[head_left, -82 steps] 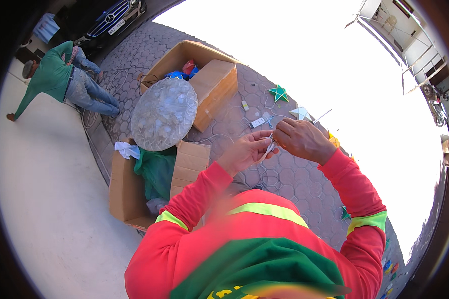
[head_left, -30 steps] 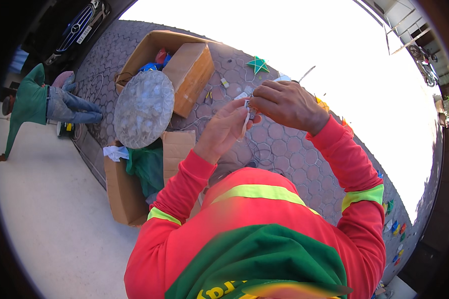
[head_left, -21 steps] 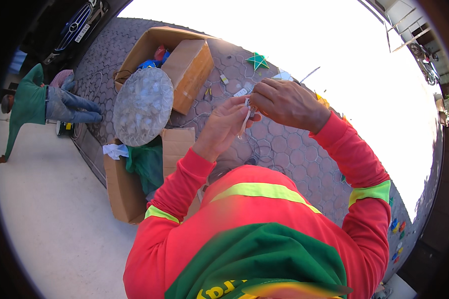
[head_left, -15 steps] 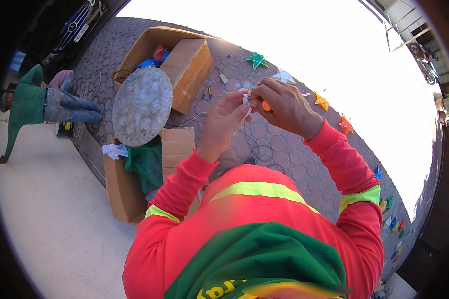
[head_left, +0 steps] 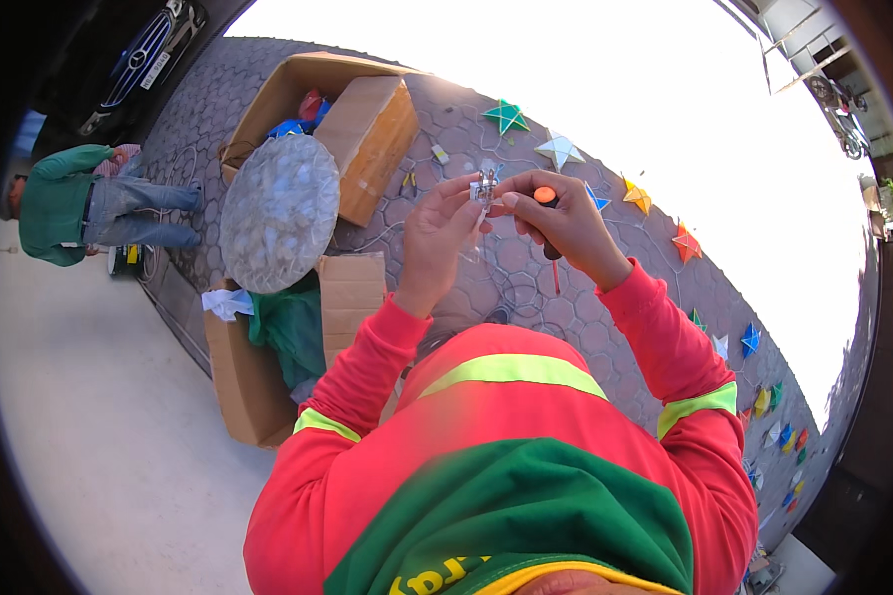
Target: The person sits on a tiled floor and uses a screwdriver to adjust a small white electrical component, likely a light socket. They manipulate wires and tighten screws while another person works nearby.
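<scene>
In front of my chest, my left hand (head_left: 432,238) pinches a small white electrical fitting (head_left: 482,190) with bare metal parts showing; its exact kind is too small to make out. My right hand (head_left: 580,228) is closed around a screwdriver (head_left: 546,196) with an orange and black handle. Its thin shaft points down toward my body, away from the fitting. The right thumb and forefinger reach to the fitting's right side, and thin strands, perhaps wire, hang below it.
Cardboard boxes (head_left: 378,149) stand left on the paving, with a round plastic-wrapped bundle (head_left: 280,213) between them. An open box (head_left: 238,372) holds green cloth. Star lanterns (head_left: 637,195) on cords line the right. A person in green (head_left: 64,203) stands far left near a dark car (head_left: 134,69).
The screwdriver has swung from pointing across at the fitting to hanging shaft-down in my right hand. My right fingers shifted slightly down. The person at left has lowered an outstretched arm.
</scene>
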